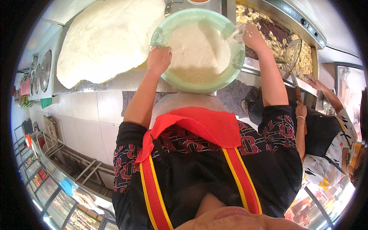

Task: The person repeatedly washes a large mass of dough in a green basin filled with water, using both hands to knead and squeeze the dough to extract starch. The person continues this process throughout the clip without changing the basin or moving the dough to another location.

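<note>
A large pale green plastic basin holds wet, off-white batter or dough in front of me. My left hand, fingers curled, grips the basin's left rim. At the upper right rim is my right hand, speckled with batter, beside a translucent, wet-looking clump; whether that is batter or a plastic bag I cannot tell, and its fingers are partly hidden. A huge slab of pale dough lies on the metal worktop, left of the basin.
Right of the basin is a fryer or griddle full of browned and yellow pieces. A co-worker stands there, hands on a wire skimmer and a long-handled tool. A knife lies behind the basin. Round metal lids are far left.
</note>
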Demonstrator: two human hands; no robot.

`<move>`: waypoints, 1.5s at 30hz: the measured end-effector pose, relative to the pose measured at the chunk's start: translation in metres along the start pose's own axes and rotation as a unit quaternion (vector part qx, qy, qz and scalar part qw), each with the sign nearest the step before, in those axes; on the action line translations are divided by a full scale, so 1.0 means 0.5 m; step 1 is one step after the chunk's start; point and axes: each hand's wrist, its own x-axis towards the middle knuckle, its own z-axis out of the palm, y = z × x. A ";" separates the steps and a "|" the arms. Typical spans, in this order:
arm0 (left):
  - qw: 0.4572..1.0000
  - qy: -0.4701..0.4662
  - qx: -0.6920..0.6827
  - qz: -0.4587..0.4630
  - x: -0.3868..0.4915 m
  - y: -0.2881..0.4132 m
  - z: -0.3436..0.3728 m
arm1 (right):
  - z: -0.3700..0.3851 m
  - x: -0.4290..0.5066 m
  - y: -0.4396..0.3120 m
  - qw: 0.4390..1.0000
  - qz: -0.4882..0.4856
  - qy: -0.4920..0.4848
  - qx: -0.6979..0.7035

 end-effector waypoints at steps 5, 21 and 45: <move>1.000 -0.009 -0.010 -0.004 -0.001 0.004 -0.003 | 0.010 0.001 0.014 0.996 0.024 -0.064 0.051; 1.000 -0.006 0.015 -0.009 -0.005 0.004 -0.001 | 0.095 -0.029 0.345 0.898 0.078 -0.243 -0.358; 0.999 0.040 -0.027 0.000 -0.011 -0.009 0.016 | 0.247 0.056 -0.095 0.985 -0.138 -0.061 0.084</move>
